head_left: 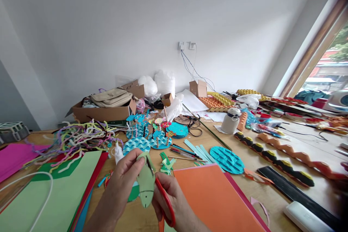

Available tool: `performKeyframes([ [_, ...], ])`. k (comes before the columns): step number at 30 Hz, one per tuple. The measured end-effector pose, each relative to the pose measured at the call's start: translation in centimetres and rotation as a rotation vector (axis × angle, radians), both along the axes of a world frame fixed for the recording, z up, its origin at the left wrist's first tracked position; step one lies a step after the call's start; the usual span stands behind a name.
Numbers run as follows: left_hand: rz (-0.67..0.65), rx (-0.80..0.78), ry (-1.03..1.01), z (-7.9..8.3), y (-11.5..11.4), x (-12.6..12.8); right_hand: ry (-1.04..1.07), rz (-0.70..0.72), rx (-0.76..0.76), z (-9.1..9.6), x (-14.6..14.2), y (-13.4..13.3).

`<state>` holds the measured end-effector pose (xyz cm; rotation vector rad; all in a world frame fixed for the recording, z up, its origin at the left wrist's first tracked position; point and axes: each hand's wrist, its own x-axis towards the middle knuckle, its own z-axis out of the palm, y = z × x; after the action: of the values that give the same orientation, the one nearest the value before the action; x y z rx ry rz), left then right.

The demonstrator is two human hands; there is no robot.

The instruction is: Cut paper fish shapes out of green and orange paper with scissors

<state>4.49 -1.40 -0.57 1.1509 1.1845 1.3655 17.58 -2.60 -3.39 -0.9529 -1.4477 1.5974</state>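
My left hand (pixel 123 179) pinches a light green paper cutout (pixel 146 185), shaped like a fish or lizard, between thumb and fingers at its upper part. My right hand (pixel 170 195) grips red-handled scissors (pixel 165 201) right beside the cutout's lower right edge; the blades are hidden behind the paper. Both hands hover low over the wooden table (pixel 217 141) near its front edge.
Orange paper sheets (pixel 214 195) lie to the right, green (pixel 57 195) and pink sheets to the left. Blue paper wave discs (pixel 227 159), pens, pipe cleaners (pixel 78 139), a cardboard box (pixel 104 112), a white jar (pixel 230 120), a black ruler (pixel 296 194) and egg-carton strips (pixel 274 156) crowd the table.
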Motion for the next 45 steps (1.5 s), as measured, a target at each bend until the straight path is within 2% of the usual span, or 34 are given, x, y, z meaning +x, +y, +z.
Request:
performKeyframes([
  [15,-0.022,0.013,0.098,0.0,0.0,-0.2,0.012,-0.013,0.024,-0.6,0.3,0.2],
  [22,-0.131,0.025,0.089,0.3,-0.1,-0.6,0.019,-0.003,0.025,-0.6,0.4,0.3],
  [34,-0.149,0.001,0.032,-0.4,0.2,-1.1,0.061,0.035,0.049,-0.9,0.8,0.4],
  [45,-0.158,0.072,0.165,0.1,0.2,-1.5,0.094,0.042,0.055,-1.6,0.7,0.6],
])
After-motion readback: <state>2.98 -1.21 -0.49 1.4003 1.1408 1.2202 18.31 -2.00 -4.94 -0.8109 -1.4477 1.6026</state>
